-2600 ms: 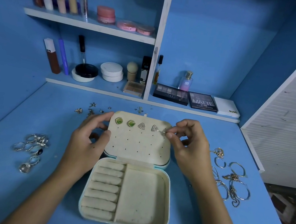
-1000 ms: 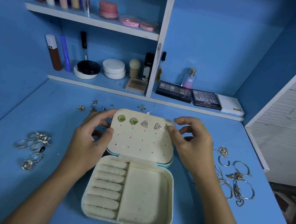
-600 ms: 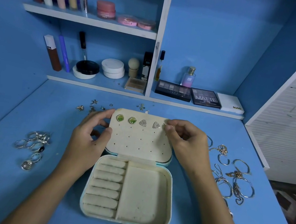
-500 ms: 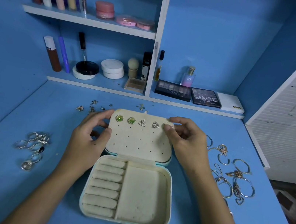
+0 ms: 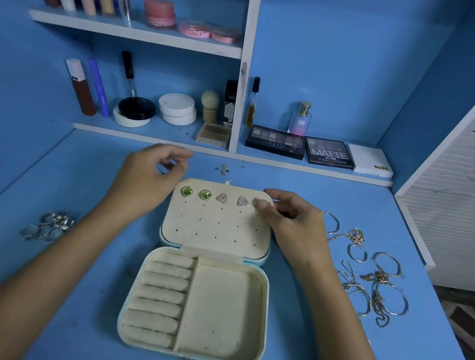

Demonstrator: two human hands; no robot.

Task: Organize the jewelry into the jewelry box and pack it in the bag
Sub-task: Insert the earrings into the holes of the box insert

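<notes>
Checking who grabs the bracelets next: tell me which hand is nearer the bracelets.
Right. The right hand sits at the lid's top right corner, just beside the bracelets. The left hand is across the lid, at its far left.

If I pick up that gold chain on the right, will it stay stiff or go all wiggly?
Probably wiggly: the chain lies in loose curves. It looks thin, so likely light. It overlaps a bangle, so it may snag.

open cream jewelry box (image 5: 224,311), studs (image 5: 205,194) in lid
</notes>
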